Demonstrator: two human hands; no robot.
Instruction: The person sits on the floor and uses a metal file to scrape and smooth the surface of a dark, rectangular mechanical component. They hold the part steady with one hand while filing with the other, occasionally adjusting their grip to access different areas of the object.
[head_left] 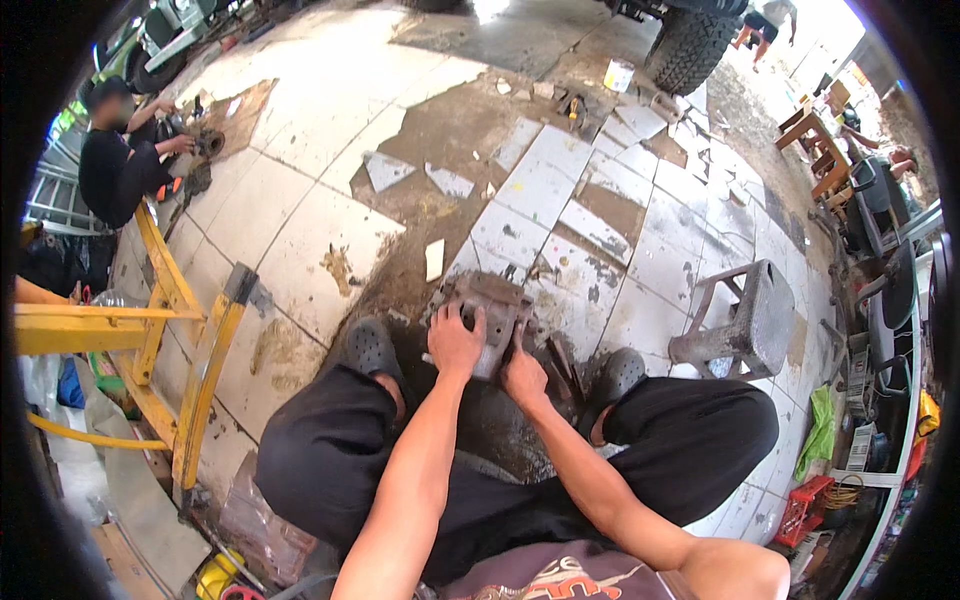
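A grimy grey metal casting (494,293), boxy with round openings, rests on the dark, dirty floor between my feet. My left hand (457,340) lies over its left side, fingers curled round the edge by an opening. Against its right side, my right hand (524,378) presses with a finger stretched up along the metal and the others folded. What those folded fingers hold, if anything, is hidden. A dark metal bar (562,368) lies just right of my right hand, beside my grey clog (622,374).
A grey plastic stool (748,320) stands at the right. A yellow metal frame (160,330) fills the left. Broken tiles (540,170) lie ahead, with a vehicle tyre (695,50) beyond. A person (115,155) sits at the far left, handling a metal part. Shelving (868,480) lines the right.
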